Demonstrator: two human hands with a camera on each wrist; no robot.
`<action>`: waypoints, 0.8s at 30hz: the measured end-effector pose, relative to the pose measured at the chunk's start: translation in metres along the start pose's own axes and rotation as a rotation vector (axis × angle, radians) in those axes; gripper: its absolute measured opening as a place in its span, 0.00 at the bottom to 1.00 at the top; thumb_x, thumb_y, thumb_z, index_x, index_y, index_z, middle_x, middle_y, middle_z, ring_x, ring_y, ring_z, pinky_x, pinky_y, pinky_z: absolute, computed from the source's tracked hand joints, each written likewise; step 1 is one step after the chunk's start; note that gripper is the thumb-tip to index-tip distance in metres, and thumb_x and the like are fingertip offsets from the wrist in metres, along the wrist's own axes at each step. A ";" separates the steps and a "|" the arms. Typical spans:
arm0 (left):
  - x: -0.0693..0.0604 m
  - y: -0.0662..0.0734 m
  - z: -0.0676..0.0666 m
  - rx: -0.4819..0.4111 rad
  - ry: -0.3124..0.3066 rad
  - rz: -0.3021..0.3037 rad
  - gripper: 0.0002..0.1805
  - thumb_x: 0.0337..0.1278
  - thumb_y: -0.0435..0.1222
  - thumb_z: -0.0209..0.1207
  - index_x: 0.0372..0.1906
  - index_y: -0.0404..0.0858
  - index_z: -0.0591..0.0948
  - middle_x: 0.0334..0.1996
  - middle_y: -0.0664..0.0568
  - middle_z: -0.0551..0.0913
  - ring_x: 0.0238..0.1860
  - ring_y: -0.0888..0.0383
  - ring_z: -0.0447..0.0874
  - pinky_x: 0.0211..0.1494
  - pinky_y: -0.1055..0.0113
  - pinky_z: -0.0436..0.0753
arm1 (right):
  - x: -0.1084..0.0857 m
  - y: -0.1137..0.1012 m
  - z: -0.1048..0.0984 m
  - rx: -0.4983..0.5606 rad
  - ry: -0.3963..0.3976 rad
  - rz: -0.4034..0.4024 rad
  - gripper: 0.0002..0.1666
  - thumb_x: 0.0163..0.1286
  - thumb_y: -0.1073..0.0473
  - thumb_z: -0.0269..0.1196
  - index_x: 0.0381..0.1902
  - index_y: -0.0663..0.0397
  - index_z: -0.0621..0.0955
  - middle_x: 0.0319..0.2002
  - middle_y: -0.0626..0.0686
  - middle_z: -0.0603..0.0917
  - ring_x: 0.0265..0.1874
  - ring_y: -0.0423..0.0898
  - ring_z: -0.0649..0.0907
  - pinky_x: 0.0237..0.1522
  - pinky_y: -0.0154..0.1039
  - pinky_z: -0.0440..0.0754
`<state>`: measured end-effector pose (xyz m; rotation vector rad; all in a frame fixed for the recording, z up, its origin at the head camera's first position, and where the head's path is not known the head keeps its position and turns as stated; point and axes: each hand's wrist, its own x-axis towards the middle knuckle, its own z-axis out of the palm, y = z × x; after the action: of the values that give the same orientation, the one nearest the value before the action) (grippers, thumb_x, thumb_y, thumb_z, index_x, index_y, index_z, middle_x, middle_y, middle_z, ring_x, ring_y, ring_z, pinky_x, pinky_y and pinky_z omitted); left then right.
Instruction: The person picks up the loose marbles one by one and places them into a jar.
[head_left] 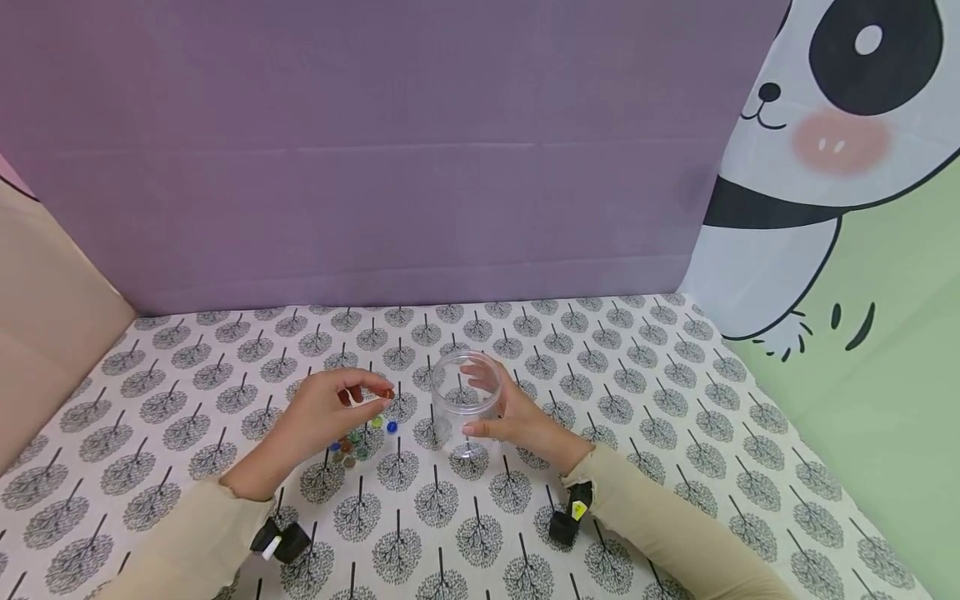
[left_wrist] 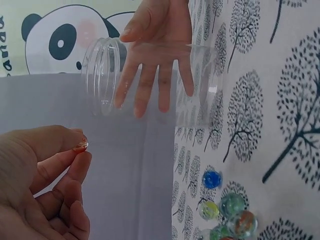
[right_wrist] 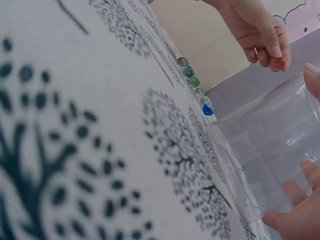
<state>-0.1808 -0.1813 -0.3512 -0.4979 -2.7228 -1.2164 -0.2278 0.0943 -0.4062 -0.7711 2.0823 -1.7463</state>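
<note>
My left hand pinches a small orange-red marble between thumb and fingertips, left of the clear jar. In the right wrist view the marble shows at the fingertips, outside the jar. The jar is upright and lidless, and no marble shows inside it. My right hand holds the jar from the right, thumb on the near side and spread fingers behind, seen through the plastic in the left wrist view. Loose marbles lie below my left hand, among them a blue one and a yellow-green one.
A white cloth printed with dark trees covers the table. Behind it rises a purple backdrop, with a panda print on the right. Several more marbles, green and orange-streaked among them, lie close together.
</note>
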 end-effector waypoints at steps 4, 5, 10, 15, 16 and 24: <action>0.001 0.006 0.001 0.020 0.022 0.043 0.09 0.51 0.35 0.66 0.39 0.43 0.86 0.30 0.58 0.82 0.30 0.59 0.72 0.31 0.69 0.73 | 0.000 -0.001 0.000 -0.004 0.002 0.001 0.59 0.49 0.54 0.74 0.71 0.33 0.51 0.70 0.43 0.59 0.70 0.50 0.59 0.64 0.54 0.63; 0.002 0.007 0.002 0.019 0.024 0.052 0.09 0.51 0.35 0.66 0.39 0.43 0.86 0.30 0.58 0.82 0.30 0.59 0.72 0.32 0.69 0.73 | 0.000 -0.001 0.000 -0.007 0.002 0.001 0.59 0.49 0.54 0.74 0.71 0.33 0.51 0.70 0.43 0.60 0.70 0.50 0.59 0.64 0.54 0.63; 0.003 0.013 0.003 0.010 0.022 0.067 0.08 0.51 0.35 0.66 0.38 0.44 0.86 0.31 0.59 0.82 0.30 0.59 0.72 0.33 0.69 0.73 | 0.000 -0.001 -0.001 -0.004 0.001 0.015 0.59 0.51 0.58 0.73 0.72 0.33 0.50 0.71 0.43 0.59 0.70 0.49 0.58 0.65 0.54 0.62; 0.005 0.017 0.004 0.005 0.019 0.063 0.08 0.51 0.36 0.66 0.39 0.46 0.86 0.33 0.59 0.83 0.30 0.59 0.72 0.33 0.69 0.73 | -0.001 -0.008 0.001 -0.002 -0.004 0.018 0.60 0.51 0.61 0.72 0.73 0.39 0.49 0.72 0.48 0.57 0.71 0.52 0.57 0.66 0.54 0.60; 0.005 0.017 0.004 0.003 0.017 0.062 0.08 0.51 0.36 0.66 0.39 0.45 0.86 0.33 0.58 0.83 0.30 0.59 0.72 0.33 0.69 0.73 | -0.002 -0.011 0.001 -0.007 -0.005 0.024 0.60 0.51 0.61 0.72 0.73 0.40 0.49 0.72 0.49 0.57 0.70 0.52 0.57 0.66 0.54 0.60; 0.009 0.022 0.006 -0.011 0.012 0.067 0.09 0.51 0.35 0.66 0.39 0.45 0.86 0.35 0.58 0.85 0.31 0.59 0.73 0.34 0.69 0.74 | -0.005 -0.016 0.002 -0.023 -0.003 0.041 0.59 0.52 0.62 0.72 0.73 0.42 0.48 0.72 0.48 0.57 0.70 0.53 0.58 0.66 0.54 0.60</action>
<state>-0.1812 -0.1612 -0.3373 -0.5760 -2.6683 -1.2147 -0.2194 0.0933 -0.3911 -0.7318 2.1049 -1.7020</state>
